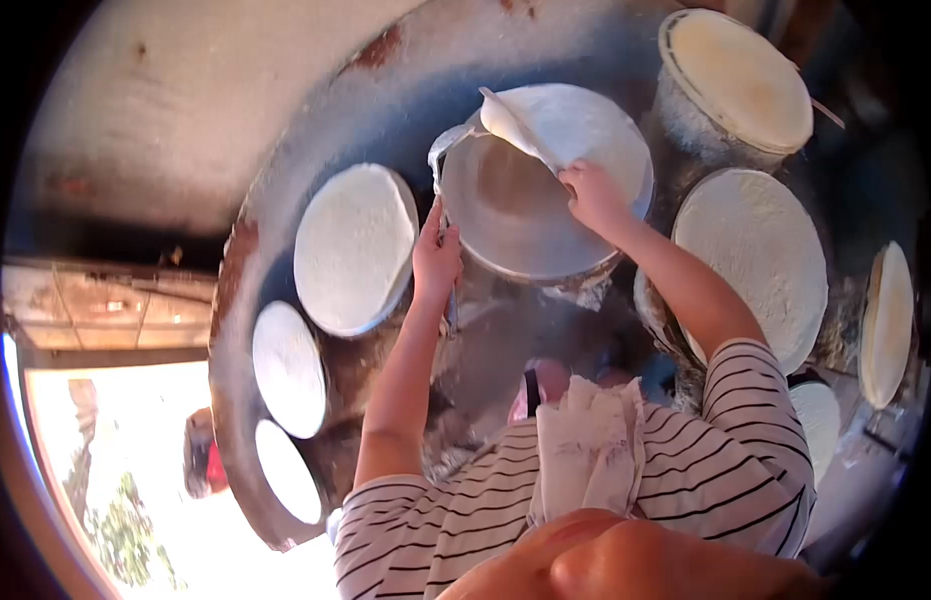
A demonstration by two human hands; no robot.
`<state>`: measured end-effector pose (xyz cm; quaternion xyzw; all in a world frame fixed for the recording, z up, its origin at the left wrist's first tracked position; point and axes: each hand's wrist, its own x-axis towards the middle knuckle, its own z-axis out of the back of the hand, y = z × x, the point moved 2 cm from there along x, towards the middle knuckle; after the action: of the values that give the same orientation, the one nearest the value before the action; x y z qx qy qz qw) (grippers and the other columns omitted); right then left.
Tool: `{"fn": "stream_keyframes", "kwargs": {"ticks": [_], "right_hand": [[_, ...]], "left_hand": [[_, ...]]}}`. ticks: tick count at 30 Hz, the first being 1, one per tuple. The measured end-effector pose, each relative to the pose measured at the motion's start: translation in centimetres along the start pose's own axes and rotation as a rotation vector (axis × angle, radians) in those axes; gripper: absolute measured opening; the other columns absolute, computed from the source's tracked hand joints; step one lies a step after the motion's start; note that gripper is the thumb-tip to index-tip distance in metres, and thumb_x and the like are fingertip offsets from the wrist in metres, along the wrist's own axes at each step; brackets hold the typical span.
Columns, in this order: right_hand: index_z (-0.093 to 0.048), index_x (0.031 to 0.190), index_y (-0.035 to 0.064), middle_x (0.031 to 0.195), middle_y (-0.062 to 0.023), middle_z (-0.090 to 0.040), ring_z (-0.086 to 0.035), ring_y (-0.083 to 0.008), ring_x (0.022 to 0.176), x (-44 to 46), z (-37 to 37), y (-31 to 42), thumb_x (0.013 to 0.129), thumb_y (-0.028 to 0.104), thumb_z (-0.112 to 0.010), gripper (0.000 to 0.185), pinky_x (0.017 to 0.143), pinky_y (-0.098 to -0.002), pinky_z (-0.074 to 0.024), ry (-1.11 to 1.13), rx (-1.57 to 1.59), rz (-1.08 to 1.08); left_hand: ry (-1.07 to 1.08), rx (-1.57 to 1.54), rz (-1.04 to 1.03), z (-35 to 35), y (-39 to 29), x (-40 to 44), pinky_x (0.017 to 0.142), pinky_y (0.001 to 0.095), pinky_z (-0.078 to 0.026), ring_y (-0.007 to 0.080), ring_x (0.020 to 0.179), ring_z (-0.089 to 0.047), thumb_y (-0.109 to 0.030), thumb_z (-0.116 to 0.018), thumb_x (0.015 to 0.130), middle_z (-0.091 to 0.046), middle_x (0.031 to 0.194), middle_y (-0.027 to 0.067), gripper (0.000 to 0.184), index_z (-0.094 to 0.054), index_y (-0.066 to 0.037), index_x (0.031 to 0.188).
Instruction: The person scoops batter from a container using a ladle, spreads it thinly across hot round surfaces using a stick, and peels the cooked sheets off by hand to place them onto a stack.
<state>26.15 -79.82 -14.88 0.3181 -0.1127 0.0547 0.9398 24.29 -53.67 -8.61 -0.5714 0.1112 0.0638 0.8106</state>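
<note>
Apparent step: peeling. The right hand (593,196) pinches the white sheet (578,118), partly raised off the round plate (501,245); the left hand (437,260) grips a utensil (439,150). Further peeling would require even tension.

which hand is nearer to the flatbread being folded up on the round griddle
Right: the right hand grips the lifted edge of the flatbread, while the left hand is off its left side, holding a tool.
</note>
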Motion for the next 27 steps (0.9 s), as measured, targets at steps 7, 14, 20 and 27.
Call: {"fn": "stream_keyframes", "kwargs": {"ticks": [7,14,20,27], "right_hand": [[-0.069,0.094,0.0077,0.102,-0.0095,-0.063,-0.056,-0.0296,0.097,0.5,7.4,-7.2,0.065,-0.003,-0.061,0.032,0.084,-0.0361,-0.0470,-0.047,-0.030,0.167],[-0.068,0.094,0.0026,0.100,-0.0096,-0.063,-0.058,-0.0288,0.096,2.4,4.0,-5.0,0.063,-0.002,-0.062,0.031,0.082,-0.0366,-0.0467,0.230,0.174,0.234],[-0.069,0.091,0.0025,0.097,-0.0116,-0.065,-0.061,-0.0293,0.090,3.3,7.4,-8.2,0.063,-0.002,-0.061,0.029,0.078,-0.0354,-0.0483,0.264,0.371,0.262],[-0.070,0.086,0.0043,0.091,-0.0093,-0.067,-0.063,-0.0269,0.084,4.2,4.7,-7.0,0.066,0.002,-0.066,0.021,0.073,-0.0330,-0.0492,0.291,0.343,0.462]], "left_hand": [[-0.090,0.344,-0.012,-2.1,1.0,-6.0,0.085,0.0300,-0.043,0.0161,0.093,-0.058,-0.015,-0.056,0.090,-0.063,0.106,0.0146,0.051,-0.041,-0.021,0.138],[-0.004,0.370,0.052,-5.0,0.1,-8.3,0.083,0.0325,-0.046,0.0228,0.096,-0.061,-0.015,-0.055,0.089,-0.062,0.112,0.0185,0.054,-0.039,-0.024,0.139],[0.064,0.425,-0.134,-4.4,2.1,-11.5,0.083,0.0355,-0.047,0.0306,0.100,-0.062,-0.014,-0.054,0.088,-0.059,0.116,0.0179,0.056,-0.036,-0.025,0.140],[0.111,0.457,-0.013,-6.1,2.2,-11.9,0.088,0.0349,-0.046,0.0295,0.110,-0.057,-0.014,-0.054,0.089,-0.053,0.127,0.0159,0.057,-0.034,-0.026,0.141]]}}
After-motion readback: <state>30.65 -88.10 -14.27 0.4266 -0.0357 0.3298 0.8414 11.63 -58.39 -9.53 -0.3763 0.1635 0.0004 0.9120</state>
